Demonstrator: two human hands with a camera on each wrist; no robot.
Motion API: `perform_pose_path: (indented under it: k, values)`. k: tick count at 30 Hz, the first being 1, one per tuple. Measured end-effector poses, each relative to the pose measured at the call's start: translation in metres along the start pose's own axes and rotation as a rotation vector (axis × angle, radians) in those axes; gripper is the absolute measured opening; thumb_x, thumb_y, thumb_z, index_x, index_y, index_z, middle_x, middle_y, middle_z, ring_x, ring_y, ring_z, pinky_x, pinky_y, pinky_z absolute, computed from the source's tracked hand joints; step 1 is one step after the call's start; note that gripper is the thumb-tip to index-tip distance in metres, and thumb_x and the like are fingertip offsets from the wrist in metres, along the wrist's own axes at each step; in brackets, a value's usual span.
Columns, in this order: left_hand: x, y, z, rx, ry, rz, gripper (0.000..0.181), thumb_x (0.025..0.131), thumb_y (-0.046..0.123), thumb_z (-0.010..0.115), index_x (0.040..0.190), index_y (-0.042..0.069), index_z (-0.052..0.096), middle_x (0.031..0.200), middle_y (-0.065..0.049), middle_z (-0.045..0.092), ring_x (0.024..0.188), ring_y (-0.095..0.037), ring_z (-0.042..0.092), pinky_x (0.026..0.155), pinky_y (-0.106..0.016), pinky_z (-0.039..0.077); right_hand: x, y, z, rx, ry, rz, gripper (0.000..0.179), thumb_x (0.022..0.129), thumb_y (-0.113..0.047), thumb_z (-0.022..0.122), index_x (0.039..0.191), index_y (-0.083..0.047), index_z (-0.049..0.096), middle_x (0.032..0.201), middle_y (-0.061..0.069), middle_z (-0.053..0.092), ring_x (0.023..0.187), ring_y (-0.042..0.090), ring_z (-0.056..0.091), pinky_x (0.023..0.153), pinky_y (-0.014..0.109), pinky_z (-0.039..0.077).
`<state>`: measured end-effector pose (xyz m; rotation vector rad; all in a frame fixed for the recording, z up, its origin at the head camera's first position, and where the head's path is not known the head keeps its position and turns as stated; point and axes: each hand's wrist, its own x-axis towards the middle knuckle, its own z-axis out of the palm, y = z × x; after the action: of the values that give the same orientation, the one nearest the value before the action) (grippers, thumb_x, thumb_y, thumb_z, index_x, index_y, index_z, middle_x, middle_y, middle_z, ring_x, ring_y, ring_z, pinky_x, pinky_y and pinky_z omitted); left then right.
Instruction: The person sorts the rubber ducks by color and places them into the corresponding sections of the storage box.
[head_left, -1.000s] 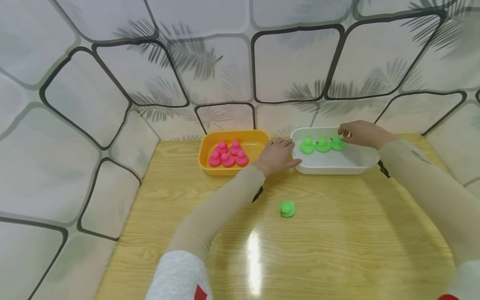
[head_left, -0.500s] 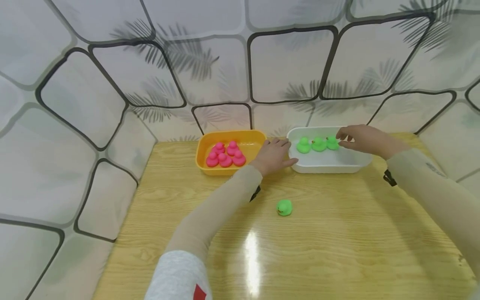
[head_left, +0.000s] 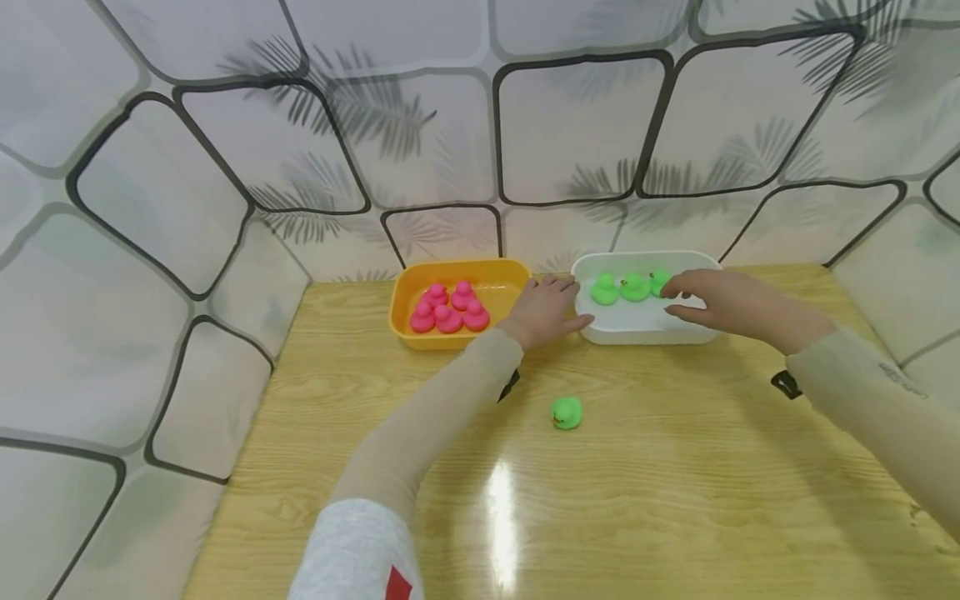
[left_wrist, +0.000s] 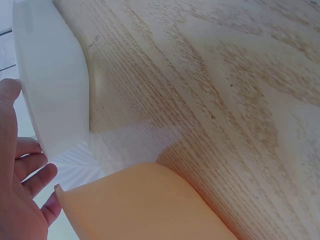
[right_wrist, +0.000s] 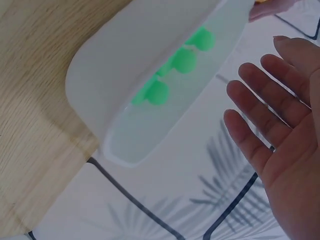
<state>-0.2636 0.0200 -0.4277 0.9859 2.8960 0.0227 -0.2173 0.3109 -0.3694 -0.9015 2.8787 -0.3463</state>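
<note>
A white tray [head_left: 648,335] holds three green rubber ducks [head_left: 635,288] in a row at its left and middle. My right hand [head_left: 731,307] hovers over its right part, fingers spread and holding nothing; in the right wrist view the palm and fingers are bare. My left hand [head_left: 542,313] lies between the white tray and an orange tray [head_left: 402,329], its thumb and some fingertips at the white tray's rim. In the left wrist view one finger touches the orange tray's corner [left_wrist: 125,200]. Several pink rubber ducks [head_left: 448,318] sit in the orange tray. Another green duck [head_left: 566,412] stands on the table.
The wooden table [head_left: 645,483] meets a patterned wall covering [head_left: 442,142] behind the trays and another stretch of it [head_left: 97,333] at the left. A bright reflection crosses the table's front part.
My right hand has drawn back a little from the rightmost green duck in the white tray, and its fingers have spread. The left hand stays in place. The view has shifted slightly.
</note>
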Motion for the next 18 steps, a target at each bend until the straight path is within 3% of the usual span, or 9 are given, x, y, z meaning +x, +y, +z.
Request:
perform_pose_path:
  k: [6,18]
  values:
    - [0.001,0.000,0.001,0.007,0.003,0.004,0.073,0.106,0.064,0.042,0.157,0.013,0.046,0.163,-0.004,0.043,0.149,-0.024,0.039,0.118,-0.046,0.034,-0.008,-0.021,0.005,-0.028,0.049,-0.072,0.023,0.098,-0.019,0.075,0.116,-0.006,0.074,0.115,0.008,0.074,0.104,0.028,0.070,0.085,0.048,0.057]
    - [0.002,0.001,0.002,0.023,-0.008,-0.012,0.072,0.106,0.065,0.041,0.158,0.015,0.045,0.163,-0.002,0.043,0.149,-0.023,0.038,0.118,-0.045,0.033,-0.013,-0.060,0.029,-0.016,0.141,-0.311,0.025,0.088,-0.013,0.083,0.111,-0.011,0.074,0.104,-0.002,0.075,0.094,0.020,0.072,0.081,0.042,0.058]
